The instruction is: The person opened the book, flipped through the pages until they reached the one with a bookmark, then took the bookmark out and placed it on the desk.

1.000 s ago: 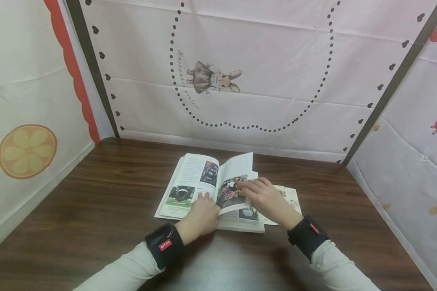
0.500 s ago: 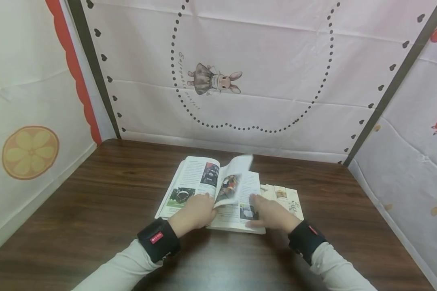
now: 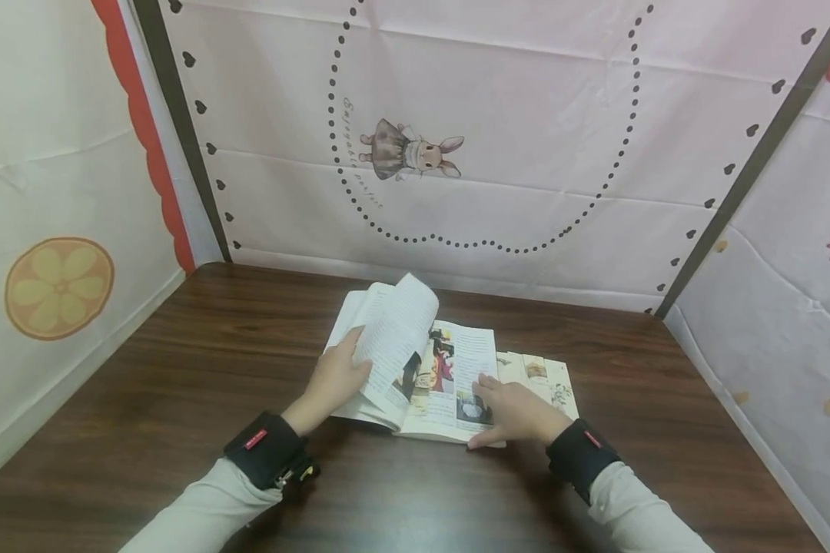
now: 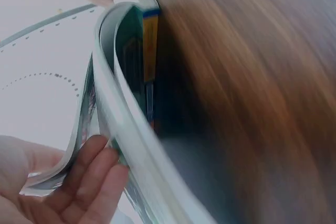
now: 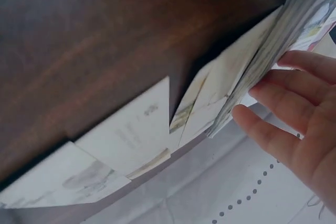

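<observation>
On the counter (image 3: pixel 415 499): open book (image 3: pixel 415 369), toward the far side, spread between both hands.
Lifted page (image 3: pixel 397 326): bowed up above the book's left half; printed text, dark photo near lower corner.
Right page (image 3: pixel 469 346): lying down, text plus colour photos.
Left hand (image 3: pixel 337 382): at book's left side; thumb one side, fingers (image 4: pixel 100 182) the other, narrow, pinching bent pages. Exact page count: cannot tell.
Right hand (image 3: pixel 517 408): resting at the right page's lower outer edge; fingers (image 5: pixel 281 100) fairly wide, slightly bent, thumb spread off toward the corner, gripping nothing.
Cream papers (image 3: pixel 558 382): several, overlapping, printed, just beside book's right edge, partly behind right hand. Tucked under book or not: cannot tell.
Wrists: black band on each, left (image 3: pixel 264 449) and right (image 3: pixel 582 459), small red tag on both; pale sleeves (image 3: pixel 204 511) below.
Back cloth (image 3: pixel 526 138): pale, dotted curve, dark hearts, rabbit print (image 3: pixel 411 150) lying sideways.
Left cloth (image 3: pixel 48 192): orange slice print (image 3: pixel 59 288), red scalloped edge.
Left wrist view: counter blurred.
</observation>
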`<state>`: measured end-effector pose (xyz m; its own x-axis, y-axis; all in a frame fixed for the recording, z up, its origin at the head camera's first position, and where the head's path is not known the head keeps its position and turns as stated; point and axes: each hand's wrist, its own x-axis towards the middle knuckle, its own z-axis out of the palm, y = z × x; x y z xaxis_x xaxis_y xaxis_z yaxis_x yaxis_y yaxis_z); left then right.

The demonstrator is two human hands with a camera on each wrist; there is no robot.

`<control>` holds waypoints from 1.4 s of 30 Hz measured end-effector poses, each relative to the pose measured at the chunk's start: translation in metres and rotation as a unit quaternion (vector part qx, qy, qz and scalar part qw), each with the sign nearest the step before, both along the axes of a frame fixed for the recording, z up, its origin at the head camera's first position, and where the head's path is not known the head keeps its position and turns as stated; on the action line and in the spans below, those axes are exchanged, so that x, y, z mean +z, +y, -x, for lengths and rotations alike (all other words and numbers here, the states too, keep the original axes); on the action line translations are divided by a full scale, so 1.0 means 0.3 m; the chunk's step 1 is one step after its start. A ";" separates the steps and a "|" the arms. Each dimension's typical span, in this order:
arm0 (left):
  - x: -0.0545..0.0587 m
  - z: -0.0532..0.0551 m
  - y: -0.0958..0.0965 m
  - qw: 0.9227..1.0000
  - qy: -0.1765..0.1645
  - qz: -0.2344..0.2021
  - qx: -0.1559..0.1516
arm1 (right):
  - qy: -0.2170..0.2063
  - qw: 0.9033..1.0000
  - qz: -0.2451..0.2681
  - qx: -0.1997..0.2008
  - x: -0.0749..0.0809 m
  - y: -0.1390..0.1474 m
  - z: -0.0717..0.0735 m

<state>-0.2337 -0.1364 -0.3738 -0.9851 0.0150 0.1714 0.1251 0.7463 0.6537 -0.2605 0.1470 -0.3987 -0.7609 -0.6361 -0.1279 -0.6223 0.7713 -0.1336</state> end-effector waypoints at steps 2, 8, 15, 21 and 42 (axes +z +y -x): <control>0.003 -0.006 -0.011 1.000 0.006 0.011 -0.005 | -0.008 1.000 -0.001 -0.003 0.002 0.001 0.001; -0.007 -0.029 -0.016 0.992 0.059 0.110 -0.018 | -0.023 1.000 -0.007 -0.012 0.009 0.000 0.005; -0.035 -0.022 0.006 0.934 0.089 0.302 -0.167 | -0.021 1.000 0.001 -0.010 0.006 0.003 0.004; -0.036 -0.019 0.017 0.920 0.034 0.299 -0.252 | -0.026 1.000 0.003 -0.012 -0.006 0.000 0.003; -0.041 0.000 0.018 0.949 -0.047 0.220 -0.221 | -0.308 0.863 0.343 -0.206 0.013 -0.171 0.107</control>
<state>-0.2337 -0.1308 -0.3862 -0.8763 0.4804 -0.0357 0.4463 0.8375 0.3154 -0.2926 0.0956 -0.3950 -0.8627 -0.4147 -0.2894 0.0381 0.5174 -0.8549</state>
